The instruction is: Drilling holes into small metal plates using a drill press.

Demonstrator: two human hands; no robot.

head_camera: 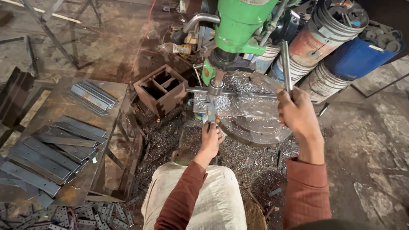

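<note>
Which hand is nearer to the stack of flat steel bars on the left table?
Left. The left hand holds the metal strip under the drill, just right of the table carrying the bars. The right hand grips the feed lever, farther right.

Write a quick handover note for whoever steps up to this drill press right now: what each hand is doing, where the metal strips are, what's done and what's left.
Left hand: holding a flat metal strip on the drill table, under the drill chuck.
Right hand: gripping the feed lever of the green drill press.
Metal shavings cover the table, so drilling has been going on; whether this strip is through cannot be seen.
A stack of strips lies on the bench to the left, more strips behind; drilled or not is unclear.
</note>
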